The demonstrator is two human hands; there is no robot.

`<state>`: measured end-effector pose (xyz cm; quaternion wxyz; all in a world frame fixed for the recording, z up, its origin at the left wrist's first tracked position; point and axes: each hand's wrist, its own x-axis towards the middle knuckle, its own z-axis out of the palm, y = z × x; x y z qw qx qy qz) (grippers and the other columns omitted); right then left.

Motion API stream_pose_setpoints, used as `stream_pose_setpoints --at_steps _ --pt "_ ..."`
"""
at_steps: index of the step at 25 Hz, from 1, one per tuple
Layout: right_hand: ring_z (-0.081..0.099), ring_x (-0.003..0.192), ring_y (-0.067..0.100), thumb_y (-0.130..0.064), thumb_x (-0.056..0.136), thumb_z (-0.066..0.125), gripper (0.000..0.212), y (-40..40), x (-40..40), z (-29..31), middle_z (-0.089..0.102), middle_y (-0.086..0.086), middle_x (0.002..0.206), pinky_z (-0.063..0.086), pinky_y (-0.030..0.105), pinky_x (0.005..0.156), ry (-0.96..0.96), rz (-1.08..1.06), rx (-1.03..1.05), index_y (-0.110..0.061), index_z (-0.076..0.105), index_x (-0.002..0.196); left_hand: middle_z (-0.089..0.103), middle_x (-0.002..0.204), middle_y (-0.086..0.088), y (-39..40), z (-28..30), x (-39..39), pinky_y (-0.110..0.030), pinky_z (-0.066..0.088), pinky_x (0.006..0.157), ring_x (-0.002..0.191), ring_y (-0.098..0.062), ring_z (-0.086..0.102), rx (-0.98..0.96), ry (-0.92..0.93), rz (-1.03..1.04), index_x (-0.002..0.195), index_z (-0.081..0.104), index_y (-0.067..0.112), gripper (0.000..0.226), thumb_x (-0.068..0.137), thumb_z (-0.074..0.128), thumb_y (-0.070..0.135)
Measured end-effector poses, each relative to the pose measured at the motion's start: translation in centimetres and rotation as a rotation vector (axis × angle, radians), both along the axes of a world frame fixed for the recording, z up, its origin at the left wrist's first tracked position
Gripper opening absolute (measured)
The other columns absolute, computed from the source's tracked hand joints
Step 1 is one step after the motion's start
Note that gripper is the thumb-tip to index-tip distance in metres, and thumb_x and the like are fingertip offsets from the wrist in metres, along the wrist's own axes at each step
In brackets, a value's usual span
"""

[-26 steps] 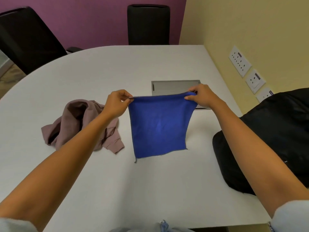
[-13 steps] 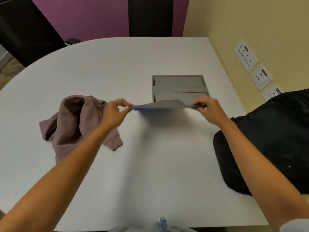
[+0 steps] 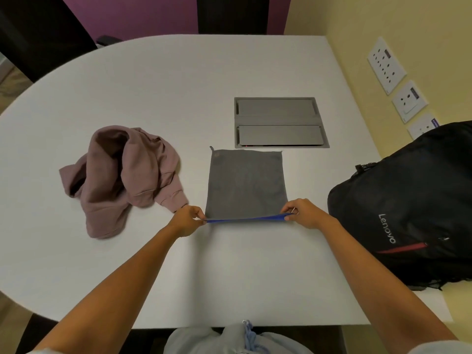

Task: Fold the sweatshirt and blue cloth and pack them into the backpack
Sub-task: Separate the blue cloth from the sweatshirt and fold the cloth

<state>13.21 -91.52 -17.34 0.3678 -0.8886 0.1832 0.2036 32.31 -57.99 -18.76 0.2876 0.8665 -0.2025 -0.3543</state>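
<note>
- The cloth point(image 3: 246, 185) lies spread flat on the white table point(image 3: 153, 85), its grey side up, with a thin strip of blue showing along the near edge.
- The left hand point(image 3: 186, 221) pinches the near left corner of the cloth between thumb and fingers, holding it just off the table.
- The right hand point(image 3: 302, 213) pinches the near right corner the same way, so the near edge runs taut between the two hands.
- The far edge of the cloth lies just in front of a grey cable hatch point(image 3: 281, 122) set into the table.
- The sweatshirt point(image 3: 122, 177), dusty pink, sits crumpled in a heap to the left of the cloth, one cuff close to the left hand.
- The backpack point(image 3: 408, 205), black, rests on the right side of the table, near the right forearm.
- Wall sockets point(image 3: 408, 98) are mounted on the yellow wall behind the backpack.
</note>
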Motion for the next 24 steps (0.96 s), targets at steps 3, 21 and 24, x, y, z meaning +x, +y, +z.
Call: stream_pose_setpoints --at_steps 3,21,24 --pt "0.061 0.094 0.018 -0.012 0.093 0.067 0.019 0.5 -0.9 -0.9 0.068 0.005 0.109 0.044 0.022 0.083 0.050 -0.013 -0.004 -0.012 0.071 0.112 0.072 0.095 -0.005 0.7 -0.8 -0.7 -0.030 0.048 0.086 0.101 -0.023 0.064 0.017 0.033 -0.022 0.081 0.073 0.012 0.005 0.086 0.076 0.012" --pt "0.063 0.083 0.013 -0.043 0.088 0.070 0.038 0.1 -1.4 -2.4 0.069 0.001 0.092 0.050 0.021 0.075 0.376 -0.101 0.247 -0.007 0.071 0.100 0.061 0.129 -0.005 0.8 -0.5 -0.4 -0.042 0.046 0.102 0.119 -0.019 0.058 0.256 0.721 -0.154 0.123 0.055 0.014 0.033 0.091 0.060 0.019" --pt "0.069 0.100 0.017 -0.043 0.093 0.062 0.036 0.4 -0.5 -3.0 0.072 0.002 0.110 0.057 0.030 0.089 0.125 -0.278 0.410 -0.013 0.068 0.112 0.064 0.126 -0.012 1.1 -1.4 0.4 -0.037 0.051 0.091 0.113 -0.023 0.062 0.043 0.740 0.120 0.126 0.057 0.007 0.039 0.089 0.055 0.018"
